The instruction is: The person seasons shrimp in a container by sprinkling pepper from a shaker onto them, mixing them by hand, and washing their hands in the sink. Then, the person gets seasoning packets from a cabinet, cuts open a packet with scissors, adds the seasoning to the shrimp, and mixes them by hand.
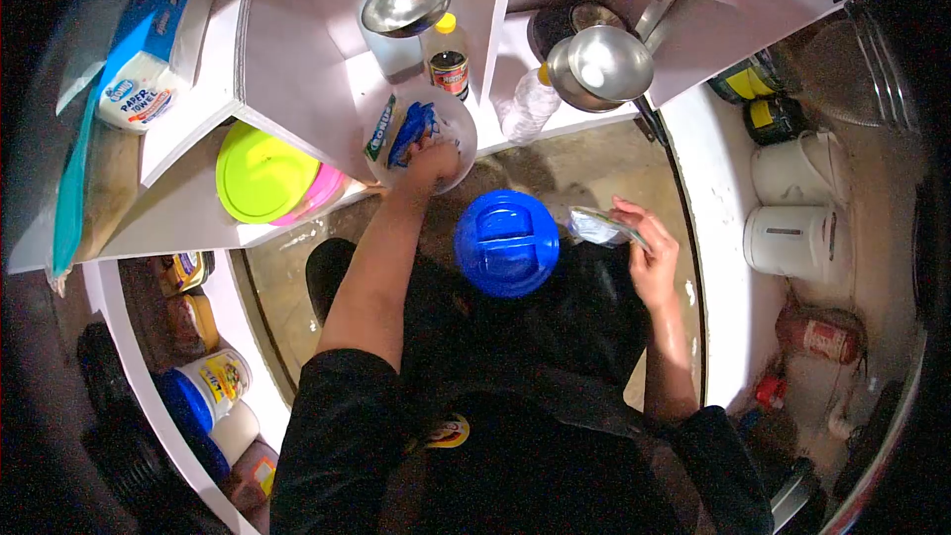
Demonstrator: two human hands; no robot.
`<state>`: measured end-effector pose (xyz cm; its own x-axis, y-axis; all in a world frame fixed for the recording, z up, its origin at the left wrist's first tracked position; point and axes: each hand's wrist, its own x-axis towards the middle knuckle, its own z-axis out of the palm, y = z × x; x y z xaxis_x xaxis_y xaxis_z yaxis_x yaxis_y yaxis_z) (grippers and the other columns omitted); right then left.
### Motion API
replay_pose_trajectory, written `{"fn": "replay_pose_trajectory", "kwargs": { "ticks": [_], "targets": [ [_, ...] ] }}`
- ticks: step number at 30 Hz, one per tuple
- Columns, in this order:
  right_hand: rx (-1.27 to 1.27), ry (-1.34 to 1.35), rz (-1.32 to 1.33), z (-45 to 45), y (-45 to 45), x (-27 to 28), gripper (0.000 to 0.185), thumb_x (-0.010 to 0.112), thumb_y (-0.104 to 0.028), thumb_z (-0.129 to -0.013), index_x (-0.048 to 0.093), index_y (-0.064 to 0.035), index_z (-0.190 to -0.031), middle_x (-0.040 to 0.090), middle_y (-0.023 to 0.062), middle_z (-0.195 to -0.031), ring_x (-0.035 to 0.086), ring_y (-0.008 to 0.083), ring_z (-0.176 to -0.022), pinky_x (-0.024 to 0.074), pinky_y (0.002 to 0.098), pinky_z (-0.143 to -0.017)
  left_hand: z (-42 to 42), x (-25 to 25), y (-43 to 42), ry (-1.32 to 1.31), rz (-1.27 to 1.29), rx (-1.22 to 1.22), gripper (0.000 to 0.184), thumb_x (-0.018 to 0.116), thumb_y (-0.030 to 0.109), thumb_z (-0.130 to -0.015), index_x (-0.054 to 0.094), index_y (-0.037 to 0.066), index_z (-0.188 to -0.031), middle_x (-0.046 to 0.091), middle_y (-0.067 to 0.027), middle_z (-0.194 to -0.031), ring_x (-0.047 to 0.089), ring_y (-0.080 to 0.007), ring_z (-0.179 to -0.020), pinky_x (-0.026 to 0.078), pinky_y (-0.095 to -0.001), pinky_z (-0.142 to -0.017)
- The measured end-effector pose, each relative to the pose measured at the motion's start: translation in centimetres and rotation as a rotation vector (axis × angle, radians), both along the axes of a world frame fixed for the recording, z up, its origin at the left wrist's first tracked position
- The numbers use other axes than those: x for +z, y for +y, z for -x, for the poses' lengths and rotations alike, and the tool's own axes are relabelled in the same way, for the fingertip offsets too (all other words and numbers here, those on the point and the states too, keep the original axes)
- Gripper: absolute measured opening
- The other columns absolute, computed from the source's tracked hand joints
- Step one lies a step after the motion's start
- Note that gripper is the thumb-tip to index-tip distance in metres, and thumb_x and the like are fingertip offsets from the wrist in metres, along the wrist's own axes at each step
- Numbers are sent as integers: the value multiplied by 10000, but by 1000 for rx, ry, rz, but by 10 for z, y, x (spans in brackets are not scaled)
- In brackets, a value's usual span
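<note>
My left hand (pixel 436 158) reaches into a round translucent tub (pixel 462 119) on the shelf edge. Its fingers are closed on a crumpled blue packet (pixel 414 131), though the tub and packet partly hide them. A green-and-white Bonus packet (pixel 380 127) stands at the tub's left side. My right hand (pixel 649 248) pinches the edge of a small clear plastic packet (pixel 597 227) with pale contents, held out over my lap. Between the two hands, a round blue lid (pixel 507 243) with a moulded grip bar rests near my knees.
Behind the tub stands a dark sauce bottle (pixel 448 64) with a yellow cap. Steel pans (pixel 600 67) project at upper right, beside a wrapped bottle (pixel 526 107). A lime-green lid (pixel 263 171) lies left; white buckets (pixel 791 241) stand right. Paper towel (pixel 139 94) sits upper left.
</note>
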<state>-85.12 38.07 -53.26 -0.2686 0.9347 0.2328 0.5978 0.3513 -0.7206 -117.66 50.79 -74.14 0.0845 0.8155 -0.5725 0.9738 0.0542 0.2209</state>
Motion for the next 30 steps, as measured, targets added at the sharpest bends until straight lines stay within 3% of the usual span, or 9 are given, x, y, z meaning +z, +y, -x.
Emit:
{"fn": "replay_pose_trajectory", "kwargs": {
  "ticks": [3,7,9,11,15,17,19,22,30],
  "targets": [
    [-3,6,-6,1,-2,2,328,398,167,-700,628,70,-913,634,166,-1078,620,268,-997,479,337,-885,-3,-24,0,-7,-121,122,508,485,338,-838,507,61,-1263,376,-149,-1411,247,-433,-1324,122,-633,-1045],
    [-12,17,-42,0,-5,2,337,396,171,-709,639,72,-921,636,173,-1068,624,262,-984,486,342,-872,4,-22,30,33,240,-12,557,494,353,-828,459,96,-1321,305,-138,-1457,190,-412,-1355,90,-637,-1050],
    [-23,9,-29,1,-9,6,335,399,169,-710,641,70,-919,638,172,-1063,624,262,-986,486,341,-870,12,-71,42,-79,216,-44,545,505,330,-820,472,99,-1312,298,-139,-1460,205,-416,-1348,103,-659,-1035],
    [-26,4,-20,-1,-9,6,329,404,168,-703,633,68,-917,636,164,-1075,622,265,-994,480,333,-877,12,-79,43,-92,114,-11,520,517,303,-808,499,97,-1286,330,-147,-1438,260,-414,-1322,152,-668,-1011],
    [-27,3,-13,-7,-10,3,317,414,165,-692,616,66,-915,630,149,-1104,619,271,-1009,472,317,-888,-6,-7,19,116,17,69,457,543,244,-754,587,67,-1173,495,-180,-1292,476,-370,-1171,354,-584,-925],
    [-27,5,-26,-5,-10,6,311,416,163,-696,617,67,-913,630,149,-1104,619,269,-1008,475,316,-884,-6,-9,24,111,112,-17,426,549,217,-716,627,44,-1097,570,-191,-1187,568,-337,-1064,436,-505,-868],
    [-28,1,-46,-4,-9,8,303,416,162,-700,616,70,-908,630,150,-1103,619,266,-1008,476,314,-882,7,-59,46,-25,228,-175,395,549,191,-677,662,22,-1016,627,-197,-1079,630,-309,-955,482,-429,-807],
    [-25,12,-32,-4,-8,5,297,419,159,-708,616,65,-910,631,150,-1101,618,263,-1007,476,315,-881,11,-87,51,-147,83,-93,350,547,166,-641,683,0,-917,655,-195,-984,652,-309,-876,492,-397,-780],
    [-43,14,-8,-6,-11,-3,312,417,158,-679,615,62,-901,636,146,-1091,619,276,-1004,474,324,-882,2,-64,28,15,-18,131,362,560,239,-738,664,30,-1015,618,-160,-1126,601,-339,-1016,404,-503,-898]
  ]
}}
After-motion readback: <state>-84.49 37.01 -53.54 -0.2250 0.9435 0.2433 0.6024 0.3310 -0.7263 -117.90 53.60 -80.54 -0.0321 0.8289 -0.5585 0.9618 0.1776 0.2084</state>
